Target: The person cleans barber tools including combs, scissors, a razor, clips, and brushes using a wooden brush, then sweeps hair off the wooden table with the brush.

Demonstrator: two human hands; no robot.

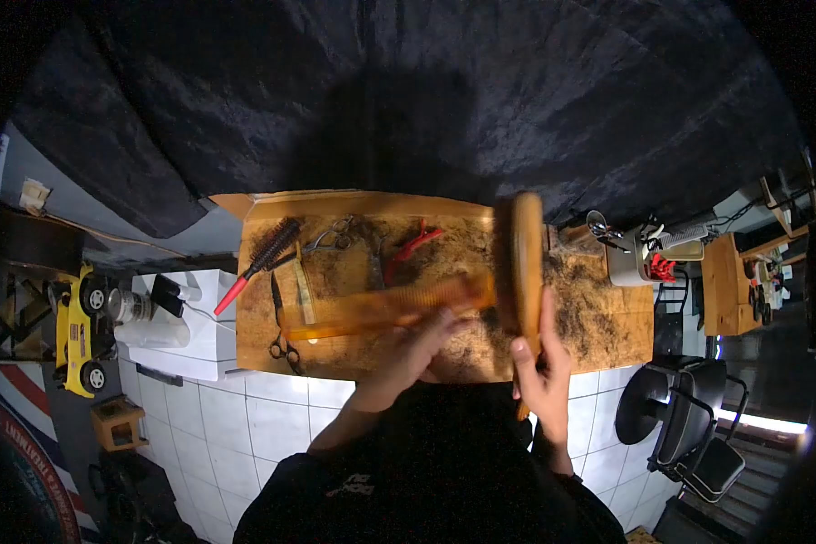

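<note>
While the right hand gripped a wooden brush by its handle, the left hand held a blurred orange comb, apparently, above the desk; steady wrists seemed best for control.

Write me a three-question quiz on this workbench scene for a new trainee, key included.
1. Multiple choice: what colour is the handle of the round brush?
a) green
b) red
c) white

2. True or false: the left hand is empty.

3. Short answer: what does the right hand hold?

Key:
1. b) red.
2. False; it holds an orange comb, blurred in the picture.
3. A wooden brush.
</note>
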